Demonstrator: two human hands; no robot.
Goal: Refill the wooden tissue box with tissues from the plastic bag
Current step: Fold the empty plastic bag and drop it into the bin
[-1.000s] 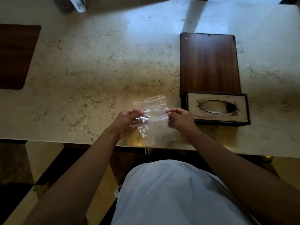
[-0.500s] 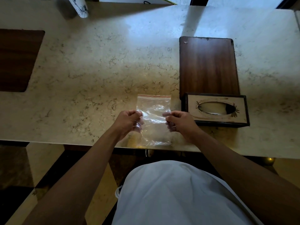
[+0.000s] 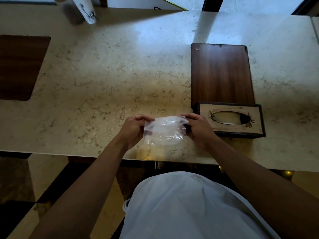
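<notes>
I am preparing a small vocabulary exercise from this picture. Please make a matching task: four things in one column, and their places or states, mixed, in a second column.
Things:
1. plastic bag
2. wooden tissue box
3. dark wooden board
4. white cylinder

Places or states:
A. at the far left edge of the table
B. held between both hands
C. flat on the table, just behind the box
D. near the right hand, oval opening facing up

Pairs: 1-B, 2-D, 3-C, 4-A

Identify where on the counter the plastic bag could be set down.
Bare marble lies between the dark mat and the wooden board, beyond both hands. It is crowded right, around the tissue box.
</notes>
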